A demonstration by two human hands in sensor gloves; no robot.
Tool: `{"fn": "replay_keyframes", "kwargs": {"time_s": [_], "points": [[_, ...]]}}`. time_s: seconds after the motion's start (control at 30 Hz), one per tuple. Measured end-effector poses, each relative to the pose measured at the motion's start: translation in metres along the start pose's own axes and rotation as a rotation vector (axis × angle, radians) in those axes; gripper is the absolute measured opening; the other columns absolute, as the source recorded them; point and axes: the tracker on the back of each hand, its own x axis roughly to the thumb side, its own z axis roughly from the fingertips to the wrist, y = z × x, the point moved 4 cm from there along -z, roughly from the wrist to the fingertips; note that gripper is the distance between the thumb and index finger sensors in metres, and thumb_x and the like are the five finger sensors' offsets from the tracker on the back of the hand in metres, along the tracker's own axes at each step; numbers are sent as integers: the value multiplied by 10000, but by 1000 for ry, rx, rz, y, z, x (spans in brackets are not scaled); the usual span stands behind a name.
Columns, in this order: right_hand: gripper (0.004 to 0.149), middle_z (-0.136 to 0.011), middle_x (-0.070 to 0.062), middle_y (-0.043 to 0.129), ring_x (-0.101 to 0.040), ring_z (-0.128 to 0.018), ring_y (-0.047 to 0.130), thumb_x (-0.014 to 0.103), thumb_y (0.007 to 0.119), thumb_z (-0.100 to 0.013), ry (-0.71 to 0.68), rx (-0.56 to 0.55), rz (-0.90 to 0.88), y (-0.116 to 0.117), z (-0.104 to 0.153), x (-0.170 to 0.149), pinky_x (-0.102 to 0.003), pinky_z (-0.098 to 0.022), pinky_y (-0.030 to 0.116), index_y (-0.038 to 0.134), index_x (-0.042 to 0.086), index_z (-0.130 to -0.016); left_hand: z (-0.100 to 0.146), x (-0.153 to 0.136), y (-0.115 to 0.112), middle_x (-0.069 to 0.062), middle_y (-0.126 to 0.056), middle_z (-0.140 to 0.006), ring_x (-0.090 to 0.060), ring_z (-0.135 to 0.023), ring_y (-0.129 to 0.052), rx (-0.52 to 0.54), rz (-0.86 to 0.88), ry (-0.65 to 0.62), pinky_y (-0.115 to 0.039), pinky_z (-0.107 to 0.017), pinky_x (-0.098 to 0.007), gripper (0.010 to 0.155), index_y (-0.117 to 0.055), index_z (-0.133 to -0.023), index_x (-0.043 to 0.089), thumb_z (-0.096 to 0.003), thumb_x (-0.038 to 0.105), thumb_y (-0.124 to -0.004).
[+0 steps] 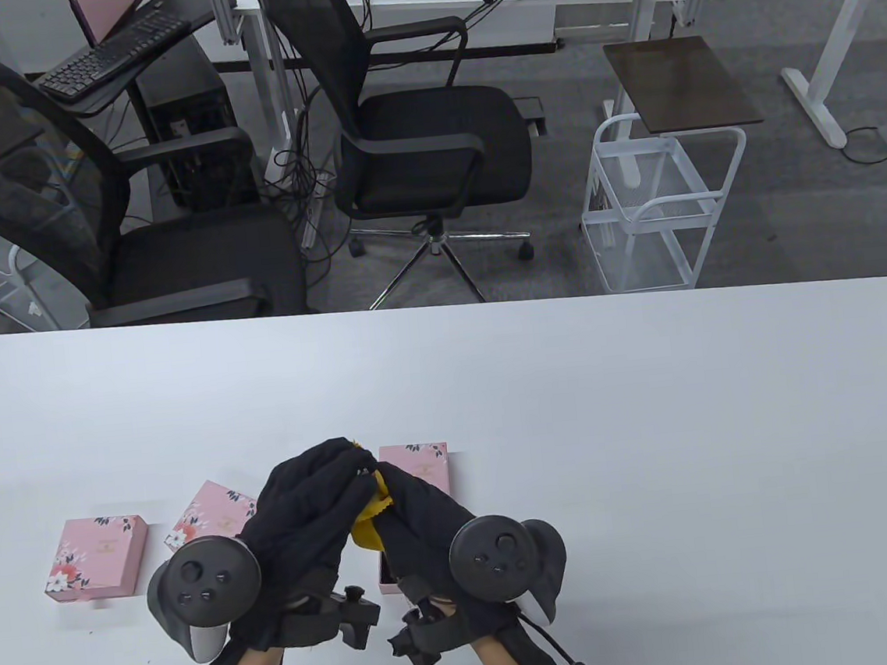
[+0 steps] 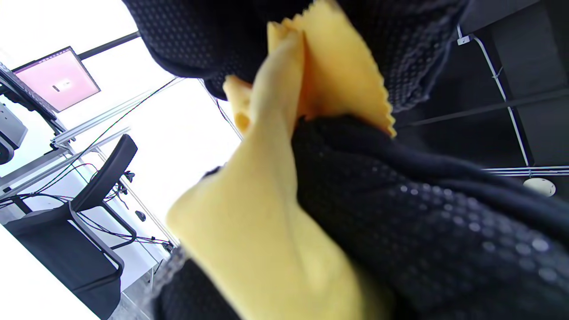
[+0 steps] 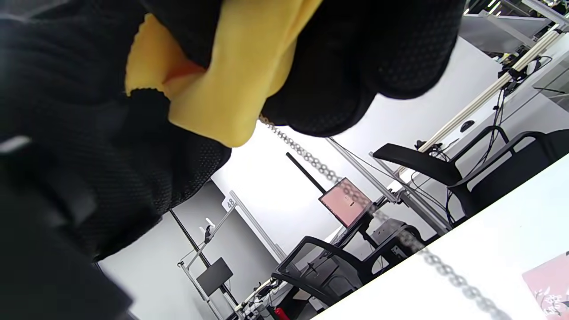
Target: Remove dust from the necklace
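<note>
Table view: looked down on a white tabletop (image 1: 577, 414) with both gloved hands raised together near 6 o'clock.
Left hand (image 1: 304, 510): fingers curled over the yellow cloth (image 1: 368, 522) from 9 o'clock, fingertips meeting the other hand's at the top; grip closed on the cloth, tracker strapped on the back.
Right hand (image 1: 421, 507): pressed against the cloth from 3 o'clock; grip closed on the cloth too, thumb and fingers pinching its folds in the right wrist view.
Cloth: sandwiched between the two palms, only a strip showing from above; zigzag-cut edge plain in the left wrist view (image 2: 284, 186).
Necklace (image 3: 311, 160): a fine silver chain, seen only in the right wrist view, emerging from under the cloth and the fingers (image 3: 355, 66) and hanging slack toward 5 o'clock; lower part blurred, could not tell where it ended. Hidden in the table view.
Open pink box (image 1: 416, 468): on the tabletop directly beneath the hands, floral edge showing at 12 o'clock of them, another pink edge at 6 o'clock.
Second pink box (image 1: 208, 513): just beside the left hand at 9 o'clock, partly covered by the tracker.
Third pink box (image 1: 97, 557): farther toward 9 o'clock, lying apart from the others, closed.
Background: two black office chairs (image 1: 425, 138) and a white wire cart (image 1: 658, 202) beyond the tabletop's far edge.
</note>
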Motion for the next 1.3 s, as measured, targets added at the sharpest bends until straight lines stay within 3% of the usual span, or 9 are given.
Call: {"fn": "replay_keyframes", "kwargs": {"time_s": [0.13,0.3,0.47,0.63,0.77,0.93,1.03,1.2,1.3], "points": [[414,-751,-155,932,-333,-537,974,358,717,-649,-3,-12,38,1,0,-1,-505,-504,805,758,89,-961,0,0,4,-23,-888,-987,-266,-873,-841,8,16,-2,-777,-619,-453,366,-913,-866,333,-532,479,-881],[419,-878,-201,869,-391,-648,942,284,721,-650,-3,44,9,5,-2,-1,-536,-547,774,700,93,-1022,-2,-3,7,-20,-895,-982,-263,-872,-844,12,29,4,-777,-619,-453,368,-910,-869,333,-532,480,-880],[409,-772,-154,925,-343,-563,968,353,739,-648,8,40,44,9,-1,-5,-512,-517,797,752,102,-970,-3,-3,8,-5,-926,-940,-251,-851,-864,12,38,5,-789,-605,-444,366,-910,-868,331,-534,478,-879],[424,-890,-197,865,-397,-663,935,286,731,-651,19,112,38,18,-2,-9,-543,-555,767,691,107,-1034,-3,-4,8,3,-940,-921,-243,-842,-872,7,36,8,-795,-599,-438,367,-913,-865,326,-532,477,-881],[411,-759,-145,931,-339,-552,969,363,732,-650,30,111,69,21,-2,-12,-514,-517,797,754,104,-969,-3,-3,7,6,-949,-910,-238,-835,-879,4,42,6,-799,-594,-435,364,-914,-864,329,-533,477,-880],[418,-884,-195,869,-396,-653,937,288,734,-656,49,146,75,26,-3,-15,-545,-553,767,681,130,-1039,-3,-3,9,7,-953,-903,-237,-827,-883,6,49,4,-801,-589,-433,364,-915,-863,325,-534,476,-880],[406,-776,-151,927,-346,-563,967,346,753,-648,73,128,109,25,-3,-19,-519,-520,793,742,118,-984,-3,-3,10,10,-957,-897,-235,-824,-885,10,61,1,-803,-587,-432,364,-913,-864,328,-535,478,-878],[407,-886,-188,869,-398,-661,934,279,744,-654,102,247,62,38,-4,-28,-550,-559,762,689,144,-1034,-4,-4,12,13,-964,-896,-233,-816,-896,12,66,6,-809,-581,-430,363,-913,-865,326,-537,477,-876],[407,-838,-171,895,-373,-619,947,302,754,-650,129,246,49,40,-4,-34,-537,-546,773,709,133,-1017,-3,-5,13,9,-991,-872,-224,-783,-925,19,74,21,-825,-558,-426,365,-913,-867,318,-539,473,-876]]}}
